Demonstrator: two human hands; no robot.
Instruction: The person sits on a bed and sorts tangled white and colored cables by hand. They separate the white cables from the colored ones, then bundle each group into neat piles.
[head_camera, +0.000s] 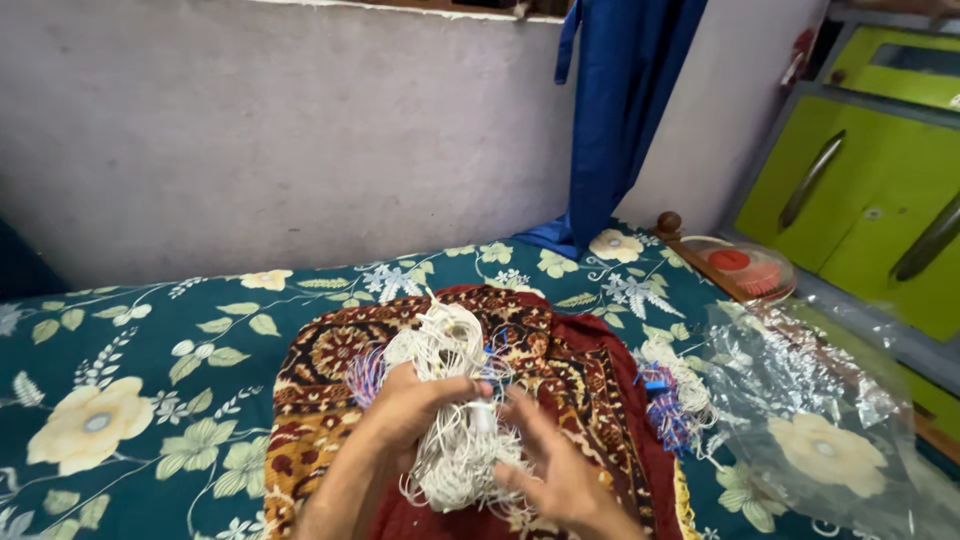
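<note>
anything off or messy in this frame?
Nothing damaged or spilled. The left hand grips a tangled bundle of white cords, with the right hand open beside it. A second bundle lies loose on the bedsheet, beside a crumpled clear plastic bag.

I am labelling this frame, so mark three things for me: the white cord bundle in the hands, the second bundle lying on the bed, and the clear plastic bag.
white cord bundle (452, 400), head view, its middle strands.
second bundle (675, 385), head view, its white loops.
clear plastic bag (800, 385), head view, its crinkled centre.
</note>
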